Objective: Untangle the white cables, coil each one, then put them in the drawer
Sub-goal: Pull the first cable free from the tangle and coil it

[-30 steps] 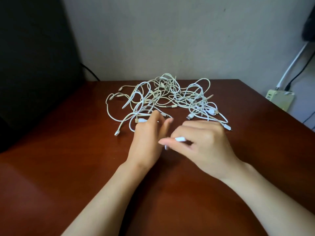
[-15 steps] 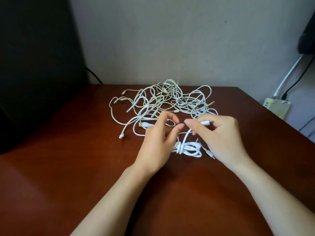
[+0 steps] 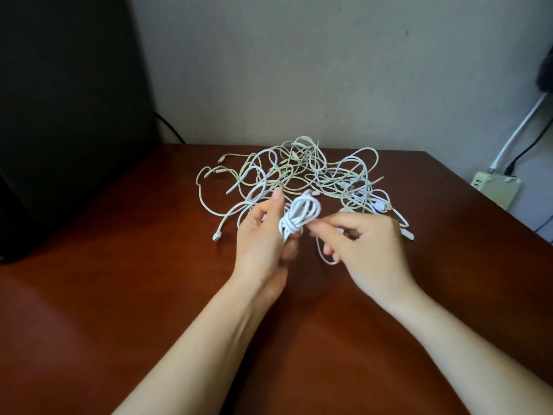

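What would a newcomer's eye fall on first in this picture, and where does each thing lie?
A big tangle of white cables sprawls across the far middle of the dark reddish table. Just in front of it, the left hand grips a small white coil above the tabletop, and the right hand beside it pinches a loose strand.

Gripping a small coil of white cable in the left hand and pinching a strand at its side with the right hand (thumb and forefinger together), above a reddish-brown table. Just behind, sprawled across the tabletop, a tangle of white cables; beyond the right edge, a pale power strip
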Motion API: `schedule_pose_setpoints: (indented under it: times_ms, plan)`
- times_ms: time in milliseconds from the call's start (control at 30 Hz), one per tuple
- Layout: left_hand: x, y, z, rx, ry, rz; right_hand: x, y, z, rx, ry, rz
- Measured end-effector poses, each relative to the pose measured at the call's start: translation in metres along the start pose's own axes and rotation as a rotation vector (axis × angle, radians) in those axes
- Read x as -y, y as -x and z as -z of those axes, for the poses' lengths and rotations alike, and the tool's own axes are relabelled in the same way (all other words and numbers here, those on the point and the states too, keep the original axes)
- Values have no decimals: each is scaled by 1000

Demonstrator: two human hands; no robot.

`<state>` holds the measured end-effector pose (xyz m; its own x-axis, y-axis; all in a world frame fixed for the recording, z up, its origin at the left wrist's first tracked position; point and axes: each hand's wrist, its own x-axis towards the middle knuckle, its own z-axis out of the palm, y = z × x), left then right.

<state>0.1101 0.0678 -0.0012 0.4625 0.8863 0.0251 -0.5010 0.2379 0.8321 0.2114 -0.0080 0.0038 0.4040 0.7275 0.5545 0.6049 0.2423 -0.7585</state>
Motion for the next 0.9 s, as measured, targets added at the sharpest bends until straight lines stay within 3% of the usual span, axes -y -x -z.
schedule_pose_setpoints:
  times_ms: [100, 167, 233, 333, 467, 667, 900]
  plan:
    - [1, 0, 1, -53, 67, 55, -4, 5, -4, -48, 317, 355]
    - [2, 1, 1, -102, 56, 53, -8, 8, -6, -51, 416, 456]
    - [5, -1, 3, -180, -103, -53, -8, 11, -6, -53, 445, 465]
    - [7, -1, 4, -189, -407, -348, -2, 11, -1, -42, 326, 359]
    - [4, 5, -1, 8, -531, -501, 3, 9, 3, 22, 92, 106]
    - [1, 5, -1, 234, -508, -487, 5, 3, 6, 120, -216, -131]
    - [-5, 8, -2, 335, -535, -430, 1, 2, 4, 114, -284, -221]
